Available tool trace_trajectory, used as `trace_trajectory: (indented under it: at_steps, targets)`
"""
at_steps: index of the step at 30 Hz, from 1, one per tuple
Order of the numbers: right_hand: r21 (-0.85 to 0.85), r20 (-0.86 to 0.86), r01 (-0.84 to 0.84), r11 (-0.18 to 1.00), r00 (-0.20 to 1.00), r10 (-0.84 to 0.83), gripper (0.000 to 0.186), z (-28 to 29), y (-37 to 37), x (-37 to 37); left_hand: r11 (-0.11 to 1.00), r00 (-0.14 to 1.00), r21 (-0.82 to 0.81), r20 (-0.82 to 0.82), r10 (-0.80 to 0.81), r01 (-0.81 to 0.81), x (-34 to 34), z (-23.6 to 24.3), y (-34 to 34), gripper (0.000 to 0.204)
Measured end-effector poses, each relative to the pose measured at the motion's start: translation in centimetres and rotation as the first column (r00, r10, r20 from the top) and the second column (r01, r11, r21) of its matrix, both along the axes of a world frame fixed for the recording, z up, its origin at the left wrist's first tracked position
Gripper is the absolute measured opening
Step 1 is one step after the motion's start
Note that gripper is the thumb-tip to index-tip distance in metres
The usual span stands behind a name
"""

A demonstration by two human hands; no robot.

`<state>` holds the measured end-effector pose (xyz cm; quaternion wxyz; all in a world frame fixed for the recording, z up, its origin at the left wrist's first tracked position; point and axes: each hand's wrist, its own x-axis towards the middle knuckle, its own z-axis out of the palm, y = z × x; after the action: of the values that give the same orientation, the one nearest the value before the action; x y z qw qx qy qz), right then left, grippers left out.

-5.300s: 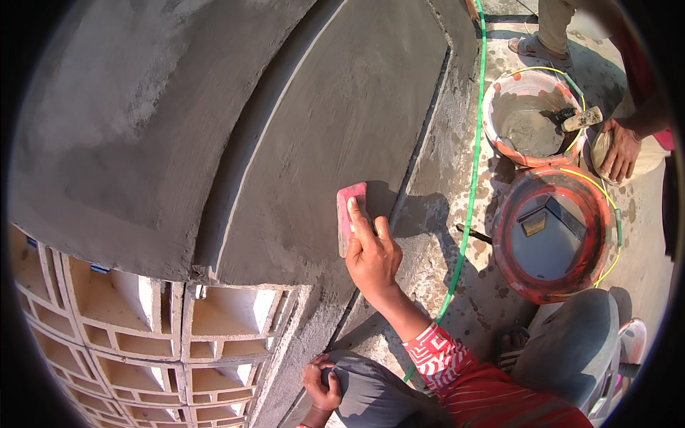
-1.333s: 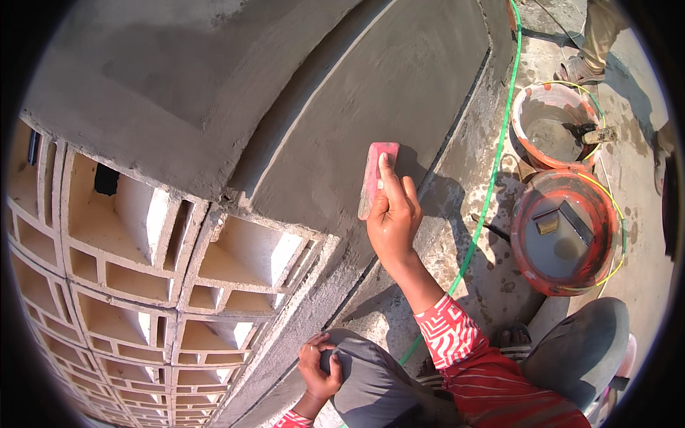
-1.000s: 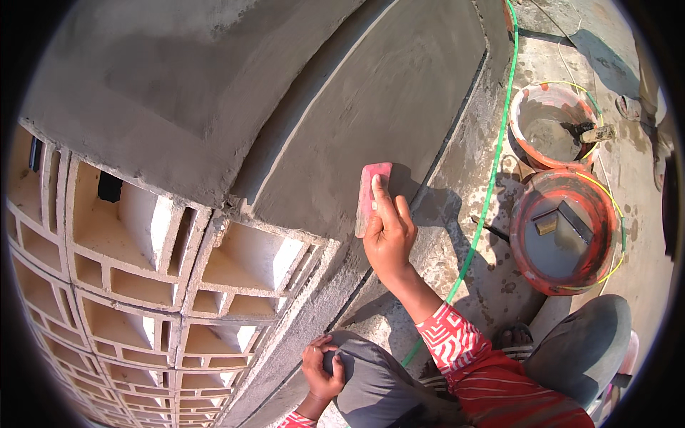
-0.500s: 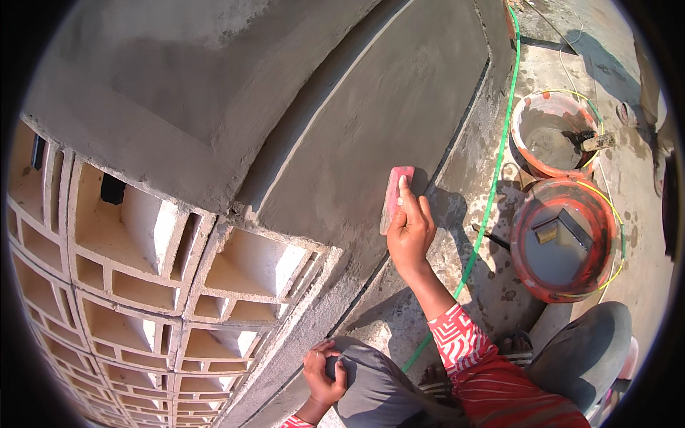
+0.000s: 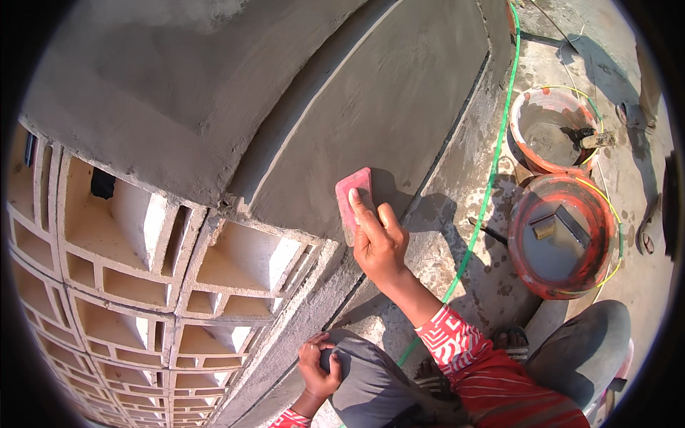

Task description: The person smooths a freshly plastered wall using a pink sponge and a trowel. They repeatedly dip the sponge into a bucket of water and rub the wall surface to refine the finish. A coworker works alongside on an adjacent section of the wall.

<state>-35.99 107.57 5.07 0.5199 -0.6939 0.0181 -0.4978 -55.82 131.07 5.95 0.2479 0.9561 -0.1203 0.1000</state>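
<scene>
My right hand (image 5: 382,246) grips a pinkish-red plastering float (image 5: 354,194), its index finger stretched along the back. The float lies against a smooth grey plastered panel (image 5: 399,107), close to its lower left corner and casting a shadow to its right. What the float's underside looks like is hidden. My left hand (image 5: 319,365) rests on my left knee (image 5: 357,364), fingers loosely bent, thumb apart, nothing held.
Pale openwork blocks (image 5: 128,214) fill the left side. To the right, a green hose (image 5: 492,187) runs along the concrete ledge. Two orange tubs (image 5: 524,267) stand beyond it, one with greyish water and tools. A co-worker's sandalled foot (image 5: 635,118) is at the far right.
My right hand has slid the float leftward over the plaster, and it now sits more tilted. My left hand stays on the knee. The co-worker's feet at the far right have shifted.
</scene>
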Motion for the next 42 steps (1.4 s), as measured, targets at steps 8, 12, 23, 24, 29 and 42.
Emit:
trace_trajectory:
  at_steps: [8, 12, 23, 24, 29, 42]
  targets:
    - [0.119, -0.013, 0.091, 0.989, 0.996, -0.090, 0.054, -0.5, -3.0, 2.9, 1.000, 1.000, 0.003, 0.027, -0.002, 0.002, 0.0, 0.4, -0.6, 0.019]
    - [-0.158, -0.056, -0.010, 0.987, 0.998, 0.001, 0.054, -4.0, 1.6, -1.8, 1.000, 1.000, 0.001, 0.025, 0.010, -0.010, 0.1, 0.7, -0.1, 0.020]
    - [-0.130, -0.019, -0.013, 0.991, 1.000, 0.011, 0.044, -6.1, 3.5, -2.5, 1.000, 1.000, -0.005, 0.021, -0.020, 0.020, 0.5, 0.7, 0.3, 0.020]
    - [-0.040, -0.045, 0.060, 0.997, 0.997, -0.061, 0.042, -8.2, 2.2, -0.7, 1.000, 0.999, 0.001, 0.034, -0.031, 0.031, 0.3, 0.9, 0.0, 0.020]
    - [0.054, -0.035, 0.159, 0.986, 0.987, -0.158, 0.047, -1.4, -4.3, 3.8, 1.000, 0.999, 0.002, 0.039, -0.019, 0.019, 0.1, 0.6, -0.2, 0.021]
    - [0.136, -0.078, 0.093, 0.986, 0.993, -0.083, 0.050, 2.9, -4.8, 3.9, 0.996, 0.998, -0.073, 0.008, -0.055, 0.055, -0.2, -1.6, 1.4, 0.021]
